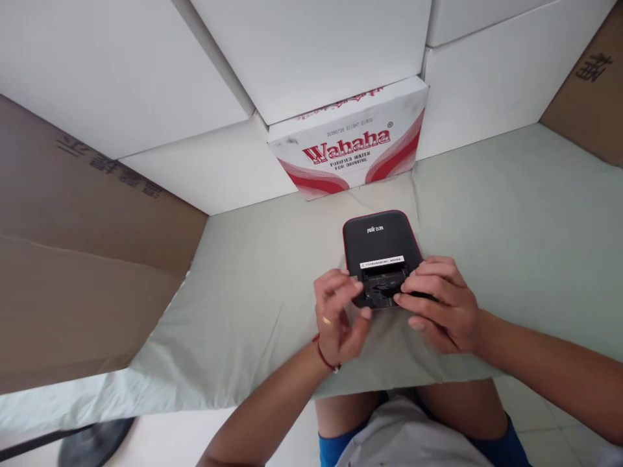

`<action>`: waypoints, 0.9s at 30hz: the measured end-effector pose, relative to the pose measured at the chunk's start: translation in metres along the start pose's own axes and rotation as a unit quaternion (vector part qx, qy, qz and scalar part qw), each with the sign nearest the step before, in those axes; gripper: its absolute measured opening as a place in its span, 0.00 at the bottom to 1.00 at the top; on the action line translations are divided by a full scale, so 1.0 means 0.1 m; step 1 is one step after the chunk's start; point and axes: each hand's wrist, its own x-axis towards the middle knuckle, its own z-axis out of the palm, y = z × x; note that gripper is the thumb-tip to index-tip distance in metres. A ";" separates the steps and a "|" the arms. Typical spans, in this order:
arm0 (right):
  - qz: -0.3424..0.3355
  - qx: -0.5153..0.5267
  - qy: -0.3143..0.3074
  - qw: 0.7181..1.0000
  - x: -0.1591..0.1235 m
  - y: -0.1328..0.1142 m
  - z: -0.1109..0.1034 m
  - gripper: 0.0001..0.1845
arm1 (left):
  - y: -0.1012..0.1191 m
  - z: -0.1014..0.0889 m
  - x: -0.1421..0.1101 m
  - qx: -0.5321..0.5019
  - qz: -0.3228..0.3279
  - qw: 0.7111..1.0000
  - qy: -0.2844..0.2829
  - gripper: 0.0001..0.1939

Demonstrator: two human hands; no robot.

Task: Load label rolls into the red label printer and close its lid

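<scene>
A black receipt printer [379, 241] with a thin red rim and white lettering lies flat on the green cloth. Its dark front compartment [382, 288] shows beneath a white label strip [382, 262]. My left hand [339, 318] is at the printer's front left corner, thumb and fingers apart, its fingertips close to the compartment's edge. On the right side, my right hand [440, 305] grips the front right part of the printer, fingertips over the compartment and thumb low at the front edge. Those fingers hide part of that side.
A white and red Wahaha carton [360, 152] stands behind the printer against white boxes [331, 52]. Brown cardboard [87, 259] rises at the left, with more cardboard [591, 91] at the far right. The green cloth [243, 292] hangs over the table's front edge.
</scene>
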 end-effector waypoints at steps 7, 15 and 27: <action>0.011 0.001 0.005 1.000 -0.01 -0.01 0.06 0.12 | -0.29 0.05 0.06 -0.305 -0.311 0.900 -0.016 0.37; 0.003 0.001 0.021 1.000 0.01 -0.04 0.06 0.12 | -0.34 0.08 0.16 -0.362 -0.354 0.861 -0.047 0.46; -0.004 -0.005 0.019 1.000 0.03 -0.04 0.05 0.14 | -0.39 0.12 0.18 -0.365 -0.340 0.864 -0.077 0.51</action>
